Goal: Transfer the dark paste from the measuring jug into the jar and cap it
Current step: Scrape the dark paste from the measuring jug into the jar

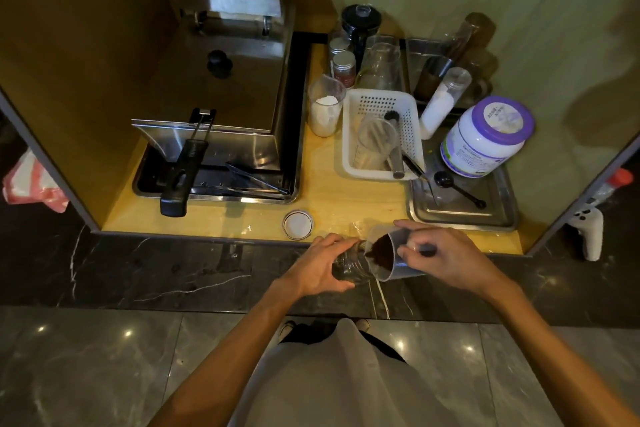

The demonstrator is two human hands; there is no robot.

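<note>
Left hand clasps the clear jar; right hand grips the tipped jug, dark paste at its lip.

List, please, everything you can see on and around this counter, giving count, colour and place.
measuring jug: one, grey, tilted, front centre
dark paste: one mass, dark brown, at measuring jug's lip
jar: one, clear, tipped, mouth at measuring jug's lip
cap: one, white, wooden counter beyond jar
fryer: one, steel, back left
basket: one, white, counter middle
powder cup: one, clear, white contents, left of basket
tray: one, steel, right
tub: one, white, purple lid, on tray
scoop: one, black, on tray
left hand: grips jar
right hand: holds measuring jug
</note>
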